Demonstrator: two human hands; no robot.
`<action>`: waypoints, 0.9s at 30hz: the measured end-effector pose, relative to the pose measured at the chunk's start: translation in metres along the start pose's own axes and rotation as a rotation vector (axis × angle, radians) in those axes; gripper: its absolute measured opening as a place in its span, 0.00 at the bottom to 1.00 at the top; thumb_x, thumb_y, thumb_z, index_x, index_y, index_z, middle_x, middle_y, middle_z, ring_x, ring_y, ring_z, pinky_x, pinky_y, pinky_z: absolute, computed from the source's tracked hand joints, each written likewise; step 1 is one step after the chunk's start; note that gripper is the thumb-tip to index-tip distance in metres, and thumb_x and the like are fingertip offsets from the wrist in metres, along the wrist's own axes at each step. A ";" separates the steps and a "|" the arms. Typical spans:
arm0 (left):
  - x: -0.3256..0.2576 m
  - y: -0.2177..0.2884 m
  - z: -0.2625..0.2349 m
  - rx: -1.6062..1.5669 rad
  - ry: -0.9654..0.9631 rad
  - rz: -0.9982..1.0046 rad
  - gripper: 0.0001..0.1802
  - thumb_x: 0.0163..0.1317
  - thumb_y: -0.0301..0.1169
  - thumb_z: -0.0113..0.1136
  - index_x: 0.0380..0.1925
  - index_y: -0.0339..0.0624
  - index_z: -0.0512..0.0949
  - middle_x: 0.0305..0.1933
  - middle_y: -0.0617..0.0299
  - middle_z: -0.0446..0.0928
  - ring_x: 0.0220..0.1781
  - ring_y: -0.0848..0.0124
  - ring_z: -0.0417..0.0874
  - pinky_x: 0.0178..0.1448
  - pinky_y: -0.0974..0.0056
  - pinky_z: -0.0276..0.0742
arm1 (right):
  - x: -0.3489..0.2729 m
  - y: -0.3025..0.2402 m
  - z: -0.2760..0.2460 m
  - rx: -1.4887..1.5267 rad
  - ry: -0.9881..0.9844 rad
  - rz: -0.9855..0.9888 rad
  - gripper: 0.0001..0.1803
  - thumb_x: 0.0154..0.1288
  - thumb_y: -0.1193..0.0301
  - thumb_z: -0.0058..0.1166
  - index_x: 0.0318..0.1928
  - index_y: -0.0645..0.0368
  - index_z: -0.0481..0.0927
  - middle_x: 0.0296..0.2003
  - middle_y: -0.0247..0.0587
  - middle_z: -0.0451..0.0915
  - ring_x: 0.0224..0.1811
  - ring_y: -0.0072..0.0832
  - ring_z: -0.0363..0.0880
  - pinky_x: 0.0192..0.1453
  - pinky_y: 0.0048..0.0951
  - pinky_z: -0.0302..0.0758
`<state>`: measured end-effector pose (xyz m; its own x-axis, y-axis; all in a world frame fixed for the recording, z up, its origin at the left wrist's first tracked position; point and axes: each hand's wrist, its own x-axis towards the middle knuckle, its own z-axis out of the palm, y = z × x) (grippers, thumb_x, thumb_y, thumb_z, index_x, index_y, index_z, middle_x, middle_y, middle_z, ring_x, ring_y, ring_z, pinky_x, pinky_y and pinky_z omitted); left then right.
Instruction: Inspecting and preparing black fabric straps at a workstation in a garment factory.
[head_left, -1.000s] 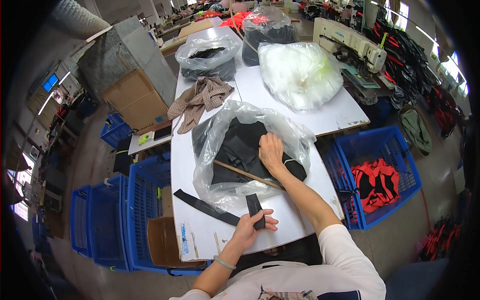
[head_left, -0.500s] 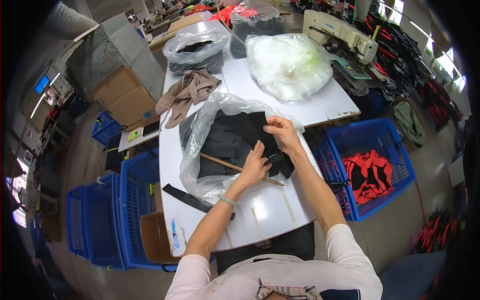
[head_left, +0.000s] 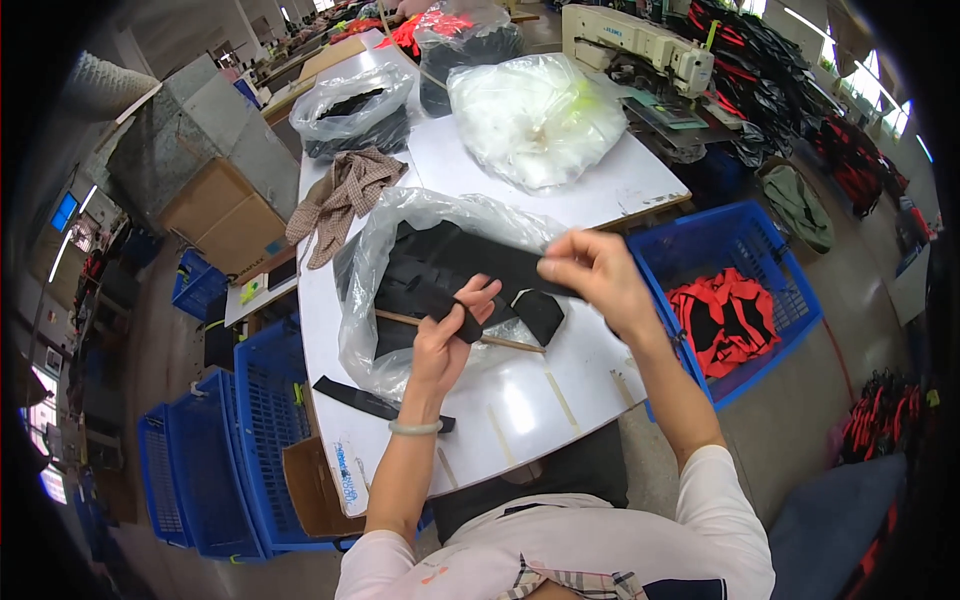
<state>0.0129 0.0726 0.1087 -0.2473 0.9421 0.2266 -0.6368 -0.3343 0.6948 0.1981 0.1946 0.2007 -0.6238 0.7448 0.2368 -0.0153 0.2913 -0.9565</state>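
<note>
A clear plastic bag (head_left: pixel 365 345) lies open on the white table, full of black fabric pieces (head_left: pixel 405 290). My right hand (head_left: pixel 605 285), slightly blurred, pinches the right end of a black fabric panel (head_left: pixel 500 262) stretched across the bag's opening. My left hand (head_left: pixel 445 340) is turned partly palm up over the bag's near side, its thumb and fingers closed on black fabric. Beneath it a thin wooden stick (head_left: pixel 510 344) lies across the bag. One black piece (head_left: pixel 537 317) hangs over the bag's right side, and a black strip (head_left: pixel 360 398) rests on the table at the left.
Farther back on the table (head_left: pixel 440 150) are a checked cloth (head_left: pixel 350 195), a bag of dark pieces (head_left: pixel 350 110) and a bulging white plastic bag (head_left: pixel 535 120). A blue crate (head_left: pixel 790 290) with red-and-black fabric (head_left: pixel 725 320) stands right. Blue crates (head_left: pixel 270 400) and a cardboard box (head_left: pixel 315 485) stand left.
My right hand has drawn the panel's end to the right and nearer. My left hand has turned from lying flat over the fabric to gripping black fabric. The view has shifted a little.
</note>
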 end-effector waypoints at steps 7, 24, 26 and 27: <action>-0.062 0.018 0.042 0.215 0.158 0.147 0.18 0.66 0.27 0.48 0.51 0.25 0.71 0.55 0.44 0.73 0.58 0.55 0.75 0.67 0.55 0.63 | -0.069 0.038 0.027 -0.027 0.029 0.164 0.06 0.56 0.75 0.60 0.29 0.66 0.79 0.20 0.27 0.75 0.23 0.11 0.68 0.27 0.15 0.64; -0.097 0.001 0.050 -0.233 0.370 -0.135 0.22 0.69 0.30 0.44 0.55 0.18 0.63 0.57 0.42 0.69 0.59 0.56 0.73 0.68 0.57 0.66 | -0.093 0.026 0.080 -0.498 0.083 -0.451 0.15 0.48 0.73 0.63 0.37 0.62 0.76 0.42 0.46 0.76 0.34 0.41 0.80 0.34 0.34 0.77; -0.098 -0.001 0.049 -0.273 0.362 -0.203 0.22 0.70 0.30 0.43 0.56 0.19 0.63 0.56 0.42 0.70 0.59 0.56 0.73 0.67 0.56 0.65 | -0.094 0.035 0.081 -0.498 0.108 -0.464 0.11 0.49 0.75 0.62 0.34 0.63 0.76 0.41 0.47 0.77 0.34 0.42 0.80 0.35 0.34 0.77; -0.098 -0.001 0.050 -0.288 0.366 -0.214 0.22 0.69 0.30 0.43 0.55 0.18 0.64 0.56 0.42 0.70 0.59 0.54 0.73 0.68 0.55 0.64 | -0.094 0.038 0.080 -0.502 0.144 -0.479 0.09 0.49 0.77 0.61 0.31 0.64 0.76 0.40 0.48 0.78 0.34 0.42 0.80 0.35 0.34 0.77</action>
<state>0.0743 -0.0182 0.1196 -0.2957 0.9362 -0.1902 -0.8641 -0.1772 0.4711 0.1939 0.0876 0.1281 -0.5281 0.5275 0.6654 0.1212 0.8224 -0.5558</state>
